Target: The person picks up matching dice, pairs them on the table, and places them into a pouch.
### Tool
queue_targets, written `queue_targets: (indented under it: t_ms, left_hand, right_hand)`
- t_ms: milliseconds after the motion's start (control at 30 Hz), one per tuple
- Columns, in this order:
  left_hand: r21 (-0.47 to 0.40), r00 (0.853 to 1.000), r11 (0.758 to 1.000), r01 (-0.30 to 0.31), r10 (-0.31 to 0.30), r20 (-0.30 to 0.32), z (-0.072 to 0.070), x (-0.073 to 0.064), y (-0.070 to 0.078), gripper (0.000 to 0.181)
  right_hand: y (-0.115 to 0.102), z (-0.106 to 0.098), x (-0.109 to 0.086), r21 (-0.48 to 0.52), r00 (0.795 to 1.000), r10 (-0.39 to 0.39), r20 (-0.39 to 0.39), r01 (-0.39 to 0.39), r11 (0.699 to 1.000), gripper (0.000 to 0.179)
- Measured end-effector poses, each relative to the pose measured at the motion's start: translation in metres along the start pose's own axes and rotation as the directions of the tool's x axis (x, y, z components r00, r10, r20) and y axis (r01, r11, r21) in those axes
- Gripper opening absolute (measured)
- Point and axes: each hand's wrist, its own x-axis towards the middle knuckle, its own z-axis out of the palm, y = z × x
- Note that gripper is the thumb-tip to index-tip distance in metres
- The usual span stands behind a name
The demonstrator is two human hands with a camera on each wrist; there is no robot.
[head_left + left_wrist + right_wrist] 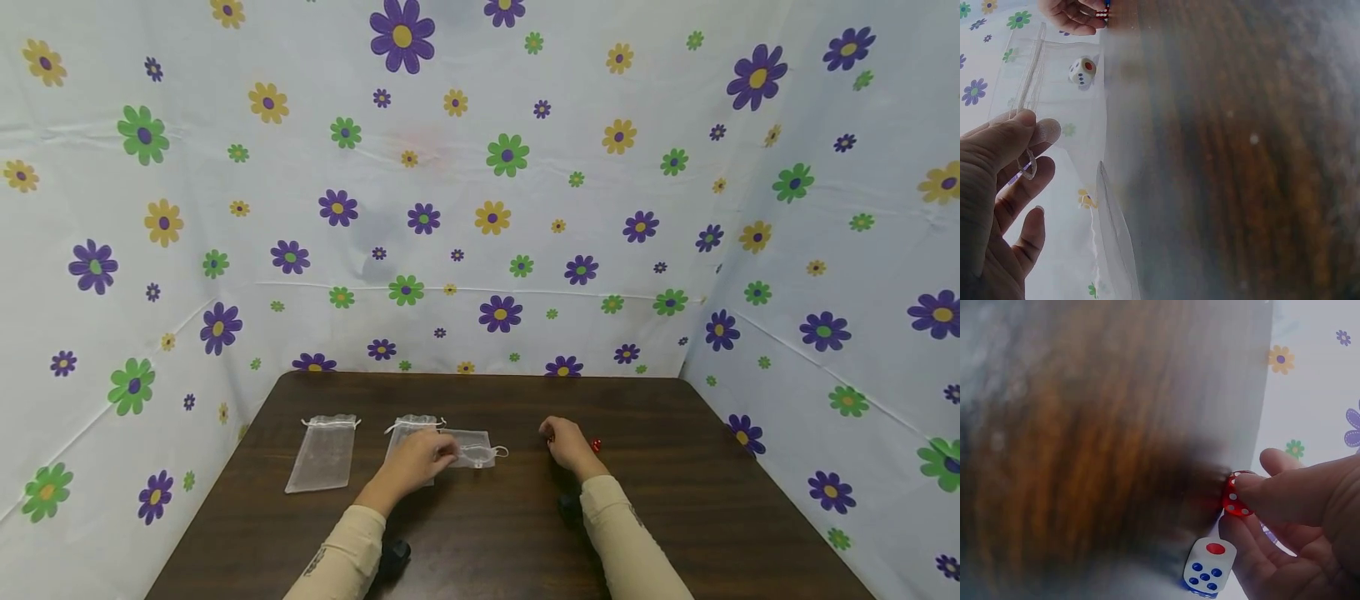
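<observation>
My left hand (416,462) pinches a sheer white drawstring bag (1054,75) between thumb and forefinger, near its white cord. A white die (1082,72) with red and blue dots shows at that bag; whether it lies inside or on it I cannot tell. To the right, my right hand (566,442) pinches a red die (1238,497) with white dots between thumb and fingertip. Close beside those fingers is another white die (1210,565), also with red and blue dots; whether the fingers touch it is unclear. A red die-like piece (596,445) sits right of the right hand.
A sheer drawstring bag (324,454) lies flat at the left of the dark brown table (480,542). Another sheer bag (412,423) lies partly under my left hand. White flower-patterned cloth (465,183) hangs behind and at both sides.
</observation>
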Motion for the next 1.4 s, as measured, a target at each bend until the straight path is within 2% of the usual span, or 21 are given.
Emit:
queue_targets:
  t_ms: [267, 833, 967, 1167, 1400]
  left_hand:
    - [0.004, 1.000, 1.000, -0.021, 0.021, -0.017, 0.0013, -0.0005, 0.0011, 0.013]
    - [0.007, 0.999, 0.999, 0.032, -0.032, 0.044, 0.0015, -0.0005, 0.0003, 0.011]
    - [0.004, 0.998, 1.000, 0.030, -0.030, 0.048, 0.0004, 0.0001, 0.0011, 0.010]
    - [-0.002, 0.995, 0.998, 0.062, -0.061, 0.073, -0.0009, 0.0002, 0.0027, 0.009]
    - [-0.005, 0.997, 0.999, 0.054, -0.053, 0.064, -0.0009, -0.0002, 0.0032, 0.009]
  right_hand:
    - [0.0027, 0.0015, -0.0002, 0.012, 1.000, 0.006, -0.003, -0.006, 1.000, 0.031]
    - [-0.0010, -0.0011, -0.0039, 0.014, 1.000, 0.017, 0.001, -0.017, 1.000, 0.031]
    - [-0.0017, -0.0014, -0.0037, 0.009, 1.000, 0.005, -0.011, -0.005, 1.000, 0.032]
    - [-0.0021, -0.0020, -0.0054, 0.027, 1.000, -0.009, -0.012, 0.009, 1.000, 0.032]
    - [-0.0027, -0.0004, -0.0057, 0.024, 1.000, 0.005, -0.009, -0.004, 1.000, 0.033]
